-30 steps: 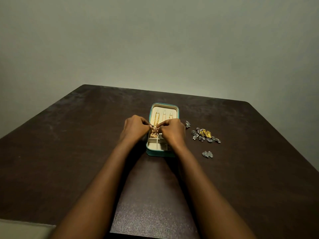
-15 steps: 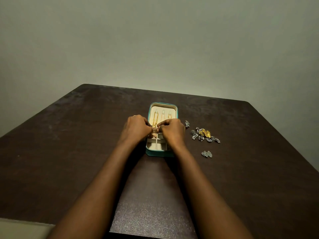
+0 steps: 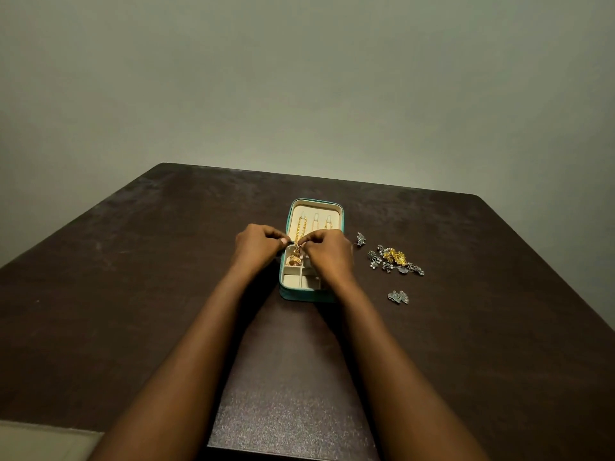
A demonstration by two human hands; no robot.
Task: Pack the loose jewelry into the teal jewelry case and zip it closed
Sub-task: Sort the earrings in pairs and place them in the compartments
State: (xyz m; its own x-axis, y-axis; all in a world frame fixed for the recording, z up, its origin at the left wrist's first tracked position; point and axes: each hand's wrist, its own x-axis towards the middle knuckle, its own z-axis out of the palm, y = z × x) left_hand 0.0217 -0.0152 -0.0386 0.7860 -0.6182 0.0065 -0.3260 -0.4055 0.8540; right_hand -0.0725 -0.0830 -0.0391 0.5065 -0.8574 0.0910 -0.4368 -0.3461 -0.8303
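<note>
The teal jewelry case (image 3: 305, 296) lies open on the dark table, its cream lining showing. A gold necklace (image 3: 300, 227) hangs down the left of the lid, and its pendant (image 3: 294, 260) rests in a compartment. My left hand (image 3: 258, 245) and my right hand (image 3: 327, 249) meet over the middle of the case, fingertips pinched on the chain. To the right of the case lie loose pieces: a small silver one (image 3: 360, 239), a heap of silver and gold jewelry (image 3: 394, 260), and a silver pair (image 3: 398, 297).
The dark brown table (image 3: 133, 277) ends near me at a front edge, with a pale floor strip at the lower left. A plain grey wall stands behind the table's far edge.
Both hands stayed over the case and shifted only slightly while working the chain. The loose jewelry on the right has not moved.
</note>
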